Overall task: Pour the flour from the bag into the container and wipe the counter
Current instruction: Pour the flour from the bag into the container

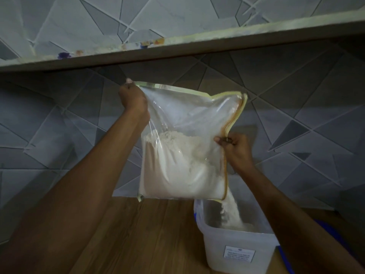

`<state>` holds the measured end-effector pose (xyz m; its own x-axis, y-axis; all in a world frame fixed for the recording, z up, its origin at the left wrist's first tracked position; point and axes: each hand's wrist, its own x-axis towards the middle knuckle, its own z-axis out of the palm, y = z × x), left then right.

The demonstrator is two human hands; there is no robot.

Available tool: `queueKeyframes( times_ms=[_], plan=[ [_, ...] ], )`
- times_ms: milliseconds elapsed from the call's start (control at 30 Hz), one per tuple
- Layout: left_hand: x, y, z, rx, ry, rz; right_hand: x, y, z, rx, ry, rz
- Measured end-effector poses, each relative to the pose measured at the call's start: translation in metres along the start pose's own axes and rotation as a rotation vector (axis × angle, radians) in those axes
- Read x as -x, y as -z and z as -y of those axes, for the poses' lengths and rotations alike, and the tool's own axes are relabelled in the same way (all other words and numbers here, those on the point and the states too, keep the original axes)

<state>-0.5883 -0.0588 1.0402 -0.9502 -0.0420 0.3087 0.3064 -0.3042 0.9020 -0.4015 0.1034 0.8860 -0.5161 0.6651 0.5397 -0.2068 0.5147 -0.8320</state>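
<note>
A clear plastic flour bag [197, 115] with a pale yellow zip edge hangs in the air, turned on its side. White flour [177, 171] fills its lower half. My left hand [133, 97] grips the bag's upper left corner. My right hand [236, 147] pinches the zip edge on the right side. A stream of flour [230, 212] falls from the bag's lower right corner into a translucent plastic container [239, 248] standing on the wooden counter [150, 234]. A small heap of flour lies inside the container.
A shelf edge [177, 48] runs across above the bag. A tiled wall with a triangle pattern [296, 115] stands behind. Something blue [327, 230] lies right of the container, partly hidden by my right arm. The container carries a white label [239, 254].
</note>
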Motion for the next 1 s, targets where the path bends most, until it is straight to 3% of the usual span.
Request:
queueKeyframes(
  times_ms=[67, 200, 333, 433, 567, 700, 833, 1000],
  plan=[
    [0.002, 0.002, 0.003, 0.004, -0.010, -0.007, -0.001, 0.001, 0.003, 0.032, 0.008, 0.109],
    [0.000, 0.004, 0.005, 0.024, 0.006, -0.011, -0.002, -0.001, -0.001, -0.004, 0.005, -0.027],
    [0.006, 0.001, 0.007, 0.006, 0.003, 0.016, -0.004, -0.002, -0.008, 0.031, -0.035, 0.094],
    [0.002, 0.000, 0.007, 0.030, 0.014, 0.010, 0.000, 0.003, -0.016, -0.008, -0.018, -0.061],
    [0.005, -0.009, 0.013, -0.012, -0.008, 0.027, 0.006, 0.003, -0.010, 0.056, 0.012, 0.122],
    [-0.002, -0.010, 0.013, -0.023, -0.006, 0.017, 0.008, 0.010, -0.017, 0.015, -0.026, -0.039],
    [0.005, -0.019, 0.011, -0.045, -0.008, 0.028, 0.007, 0.010, -0.016, 0.066, -0.038, 0.066],
    [-0.004, -0.022, 0.005, -0.008, -0.011, 0.011, 0.007, 0.012, -0.020, 0.020, -0.040, -0.121]
  ],
)
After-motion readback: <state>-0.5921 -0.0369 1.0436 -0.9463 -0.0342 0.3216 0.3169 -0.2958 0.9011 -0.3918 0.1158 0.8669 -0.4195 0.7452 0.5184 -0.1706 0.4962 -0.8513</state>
